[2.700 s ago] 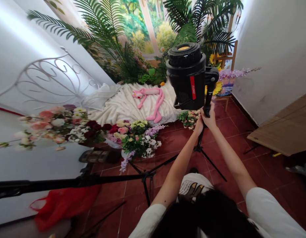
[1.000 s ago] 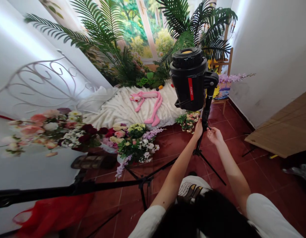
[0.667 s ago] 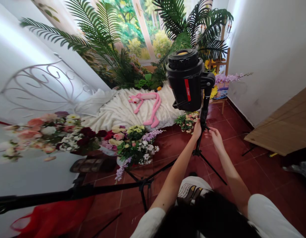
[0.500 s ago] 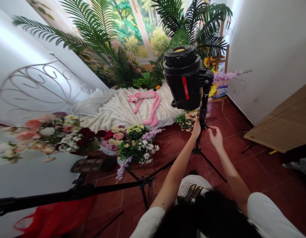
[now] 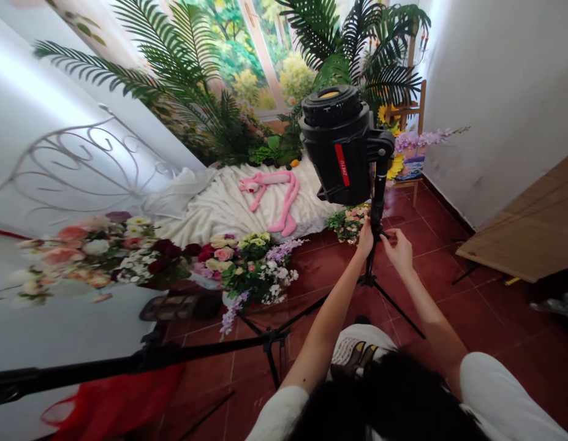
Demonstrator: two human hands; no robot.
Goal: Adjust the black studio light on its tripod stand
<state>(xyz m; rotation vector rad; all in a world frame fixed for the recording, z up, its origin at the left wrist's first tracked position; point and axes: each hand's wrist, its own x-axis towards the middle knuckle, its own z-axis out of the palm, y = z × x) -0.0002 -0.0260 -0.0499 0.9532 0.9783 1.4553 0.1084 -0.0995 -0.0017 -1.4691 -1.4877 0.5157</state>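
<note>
A black studio light [image 5: 327, 162] with a red label sits on top of a black light stand [image 5: 374, 214] in front of me. My left hand [image 5: 365, 237] is closed around the stand's pole just below the lamp; the pole partly hides its fingers. On the pole's right side, my right hand [image 5: 397, 250] pinches a small dark knob [image 5: 383, 234] between thumb and fingers. The stand's legs spread on the floor below my hands.
A pink plush panther [image 5: 269, 184] lies on a white blanket [image 5: 210, 196]. Flower bouquets [image 5: 251, 269] stand at left, above a second black stand [image 5: 173, 354] and a red bag [image 5: 113, 401]. A brown board [image 5: 522, 229] leans at right; an easel [image 5: 421, 116] stands behind.
My right hand has shifted slightly left and up, with its fingers changing position at the knob. My left hand stays on the pole. The view has moved a little.
</note>
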